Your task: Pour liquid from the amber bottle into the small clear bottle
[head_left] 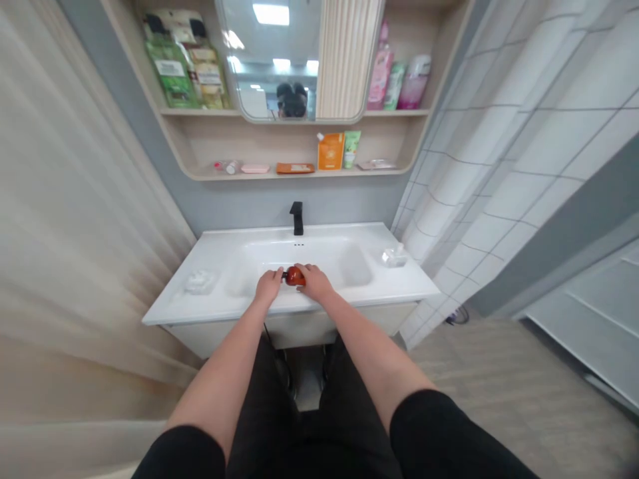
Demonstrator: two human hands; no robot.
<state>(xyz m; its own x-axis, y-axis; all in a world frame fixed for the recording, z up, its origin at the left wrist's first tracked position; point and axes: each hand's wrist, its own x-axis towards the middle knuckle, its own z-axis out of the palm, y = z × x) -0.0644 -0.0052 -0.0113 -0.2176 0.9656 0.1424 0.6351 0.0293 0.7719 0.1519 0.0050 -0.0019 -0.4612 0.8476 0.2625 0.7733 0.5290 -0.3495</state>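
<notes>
Over the front of the white sink basin, a small amber-brown bottle with a dark top lies on its side between my hands. My right hand is wrapped round the bottle's body. At its other end, the fingers of my left hand close on the dark top, which points left. Part of the bottle's base is hidden behind my right fingers.
A black faucet rises behind the basin. Clear plastic-looking items and a clear container sit on the counter's left and right. Above, a mirrored shelf unit holds several bottles, tubes and an orange pouch. A curtain hangs at left.
</notes>
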